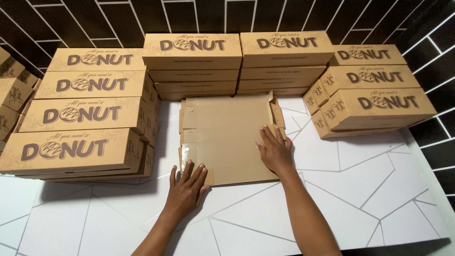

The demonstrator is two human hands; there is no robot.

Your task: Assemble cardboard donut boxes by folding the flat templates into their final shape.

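While I watch through the head camera, a flat unfolded cardboard box blank (227, 137) lies at the centre of the white table (360, 189), its printed side down and its creases showing. My left hand (187, 182) rests at about 7 o'clock from the blank's middle, fingers spread and flat, pressing on the near left corner flap; it grips nothing. My right hand (275, 150) lies at about 4 o'clock, palm down and open, fingers together on the blank's right edge, closed around nothing. At 9 o'clock stand stacks of folded brown boxes (80, 118), touching one another. At 12 o'clock two more stacks (237, 61) sit just behind the blank against the black tiled wall (199, 16). At 2 o'clock another stack (369, 95) stands apart from the blank.
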